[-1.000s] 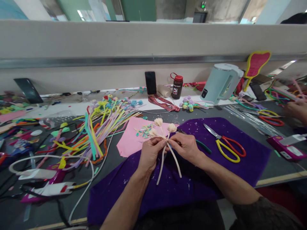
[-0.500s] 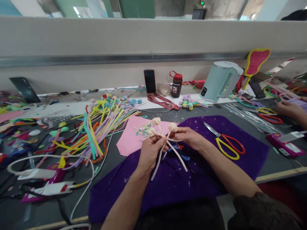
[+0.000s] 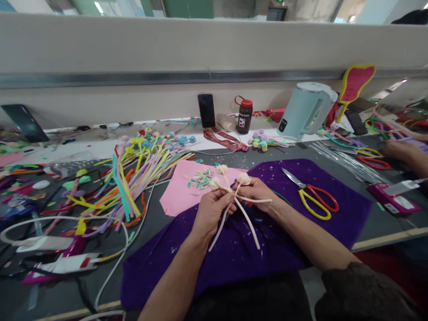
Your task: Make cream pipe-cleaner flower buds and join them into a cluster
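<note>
Since a second ago, right hand (image 3: 256,192) has drawn one cream stem sideways from the flower bundle (image 3: 230,191), clamped in both grips above the purple cloth (image 3: 301,232); pulling harder could loosen it.

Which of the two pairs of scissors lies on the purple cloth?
The scissors with one red and one yellow handle, right of the hands. The other pair lies farther right on the bare grey table.

Three cream pipe-cleaner flowers (image 3: 222,170) sit bunched at centre. Two pairs of red-and-yellow scissors: one (image 3: 312,199) on the purple cloth, one (image 3: 374,159) far right. Two dark phones (image 3: 206,110) lean against the far wall. One kettle (image 3: 306,109), one bottle (image 3: 244,116).
</note>
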